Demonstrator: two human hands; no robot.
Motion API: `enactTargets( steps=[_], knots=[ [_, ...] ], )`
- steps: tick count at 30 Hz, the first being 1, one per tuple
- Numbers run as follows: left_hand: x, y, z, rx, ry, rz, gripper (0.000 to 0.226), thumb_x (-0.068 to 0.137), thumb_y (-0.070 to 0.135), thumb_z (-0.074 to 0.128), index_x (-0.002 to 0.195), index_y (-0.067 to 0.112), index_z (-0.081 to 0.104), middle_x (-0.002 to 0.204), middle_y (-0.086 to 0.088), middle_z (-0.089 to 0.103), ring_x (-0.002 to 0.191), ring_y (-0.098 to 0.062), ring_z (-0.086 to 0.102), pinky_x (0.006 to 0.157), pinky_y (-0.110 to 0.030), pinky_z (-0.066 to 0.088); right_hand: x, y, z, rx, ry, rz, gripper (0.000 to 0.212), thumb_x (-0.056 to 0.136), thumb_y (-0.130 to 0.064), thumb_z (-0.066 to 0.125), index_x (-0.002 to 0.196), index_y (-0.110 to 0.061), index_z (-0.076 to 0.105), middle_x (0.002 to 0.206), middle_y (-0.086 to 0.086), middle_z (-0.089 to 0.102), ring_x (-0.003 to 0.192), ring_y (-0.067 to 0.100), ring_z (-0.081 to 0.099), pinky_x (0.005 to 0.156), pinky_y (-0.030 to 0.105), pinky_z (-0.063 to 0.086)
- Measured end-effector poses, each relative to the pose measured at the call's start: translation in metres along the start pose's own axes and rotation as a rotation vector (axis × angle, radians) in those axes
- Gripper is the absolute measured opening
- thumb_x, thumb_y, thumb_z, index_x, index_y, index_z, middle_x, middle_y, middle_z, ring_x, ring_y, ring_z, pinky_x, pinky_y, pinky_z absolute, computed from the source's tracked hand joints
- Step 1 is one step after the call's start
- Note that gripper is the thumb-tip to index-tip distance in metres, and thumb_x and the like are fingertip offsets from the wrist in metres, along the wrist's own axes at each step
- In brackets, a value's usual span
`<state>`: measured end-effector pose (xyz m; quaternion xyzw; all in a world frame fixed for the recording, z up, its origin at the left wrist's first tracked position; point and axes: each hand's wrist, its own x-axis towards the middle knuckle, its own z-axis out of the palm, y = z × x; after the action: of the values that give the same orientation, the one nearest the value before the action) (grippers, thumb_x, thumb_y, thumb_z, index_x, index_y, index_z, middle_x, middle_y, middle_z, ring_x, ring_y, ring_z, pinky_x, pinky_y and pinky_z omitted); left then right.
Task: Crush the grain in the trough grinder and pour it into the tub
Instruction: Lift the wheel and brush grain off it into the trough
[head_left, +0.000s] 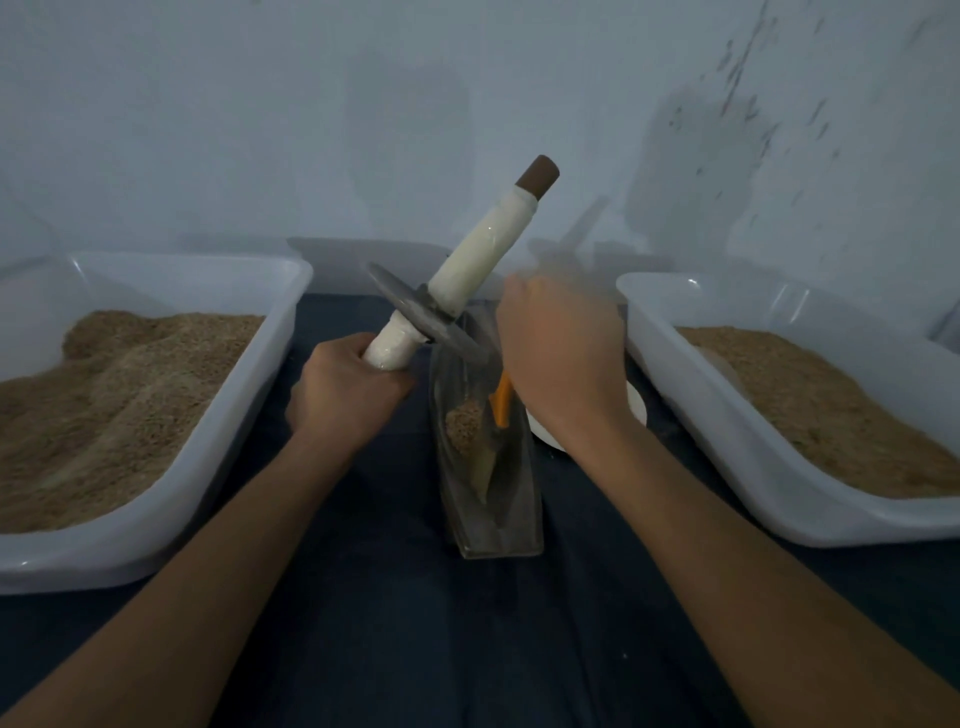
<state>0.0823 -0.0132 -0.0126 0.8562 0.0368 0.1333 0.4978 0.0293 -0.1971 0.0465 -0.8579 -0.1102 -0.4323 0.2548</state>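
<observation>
A narrow metal trough grinder (498, 538) stands lengthwise in the middle of the dark table, with a small heap of brown grain (460, 423) inside it. My left hand (343, 395) grips the lower end of the grinding wheel's white-wrapped handle (483, 249). The wheel's grey disc (415, 312) is lifted clear and tilted above the trough's far end. My right hand (561, 353), blurred by motion, is closed on an orange-handled tool (503, 400) that reaches down into the trough. Its pale lower end lies beside the grain.
A white plastic tub (156, 265) holding a lot of brown grain stands at the left. A second white tub (691, 410) with grain stands at the right. A small white dish (636, 410) lies between the trough and the right tub. A pale wall rises directly behind.
</observation>
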Motion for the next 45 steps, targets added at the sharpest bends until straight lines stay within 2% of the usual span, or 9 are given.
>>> enactTargets(
  steps=[8,11,14,21,29,33,36,43,45],
  knots=[
    [0.000,0.000,0.000,0.053,0.026,0.067,0.029,0.064,0.045,0.070,0.077,0.067,0.058,0.072,0.013,0.068,0.071,-0.016,0.065,0.068,-0.036,0.054,-0.007,0.002,-0.015,0.091,0.099,-0.044,0.052,0.107,-0.030,0.048,0.059,-0.021,0.029,0.045,-0.008,0.023,0.040,0.020,0.034,0.041,0.022,0.024],
    [0.000,0.000,0.000,0.081,0.032,0.068,0.023,0.065,0.046,0.071,0.078,0.061,0.060,0.071,0.014,0.067,0.070,-0.014,0.064,0.064,-0.032,0.049,-0.012,0.001,-0.009,0.055,0.095,-0.046,0.052,0.106,-0.027,0.049,0.058,-0.022,0.029,0.045,-0.007,0.023,0.037,0.020,0.029,0.043,0.028,0.027],
    [0.000,0.000,-0.001,0.116,0.030,0.058,0.015,0.067,0.044,0.072,0.078,0.049,0.063,0.072,0.013,0.067,0.071,-0.015,0.064,0.063,-0.031,0.046,-0.011,0.004,-0.001,-0.011,0.134,-0.058,0.050,0.106,-0.019,0.054,0.059,-0.010,0.040,0.045,0.005,0.032,0.036,0.022,0.032,0.042,0.038,0.030],
    [0.002,-0.003,-0.001,0.185,0.053,0.087,0.016,0.071,0.040,0.073,0.086,0.037,0.067,0.073,0.011,0.067,0.071,-0.016,0.063,0.066,-0.033,0.046,-0.013,0.007,-0.009,0.054,0.233,-0.153,0.049,0.105,-0.017,0.054,0.062,-0.019,0.032,0.048,-0.008,0.022,0.037,0.012,0.024,0.043,0.022,0.020],
    [0.005,-0.005,-0.003,0.263,0.078,0.133,0.013,0.074,0.041,0.072,0.083,0.039,0.064,0.072,0.012,0.064,0.071,-0.016,0.062,0.064,-0.030,0.044,-0.012,0.009,-0.004,0.041,0.223,-0.090,0.049,0.103,-0.011,0.058,0.061,-0.017,0.034,0.049,-0.008,0.023,0.039,0.010,0.023,0.044,0.025,0.021],
    [0.009,-0.008,-0.004,0.312,0.081,0.163,0.012,0.074,0.041,0.073,0.083,0.039,0.064,0.072,0.013,0.064,0.073,-0.016,0.063,0.063,-0.030,0.043,-0.010,0.018,-0.017,0.170,0.251,-0.006,0.051,0.106,-0.021,0.053,0.059,-0.005,0.042,0.046,0.007,0.041,0.039,0.020,0.038,0.043,0.040,0.033],
    [0.010,-0.010,-0.004,0.327,0.082,0.182,0.012,0.074,0.041,0.072,0.083,0.039,0.064,0.072,0.013,0.065,0.072,-0.016,0.063,0.062,-0.030,0.043,-0.009,0.023,-0.027,0.212,0.265,0.095,0.051,0.107,-0.028,0.051,0.064,0.000,0.051,0.053,0.014,0.052,0.048,0.026,0.047,0.048,0.034,0.036],
    [0.010,-0.013,-0.003,0.350,0.085,0.179,0.014,0.071,0.042,0.072,0.081,0.037,0.063,0.070,0.013,0.063,0.069,-0.014,0.061,0.059,-0.027,0.039,-0.014,0.036,-0.030,0.310,0.223,0.224,0.051,0.106,-0.045,0.052,0.075,-0.005,0.060,0.056,0.002,0.059,0.054,0.012,0.062,0.053,0.019,0.047],
    [0.011,-0.014,-0.003,0.323,0.076,0.159,0.014,0.070,0.039,0.073,0.079,0.038,0.062,0.068,0.012,0.063,0.067,-0.013,0.060,0.058,-0.026,0.037,-0.013,0.039,-0.034,0.337,0.210,0.227,0.047,0.104,-0.050,0.053,0.078,-0.012,0.061,0.059,0.000,0.062,0.055,0.013,0.064,0.054,0.030,0.053]
  ],
)
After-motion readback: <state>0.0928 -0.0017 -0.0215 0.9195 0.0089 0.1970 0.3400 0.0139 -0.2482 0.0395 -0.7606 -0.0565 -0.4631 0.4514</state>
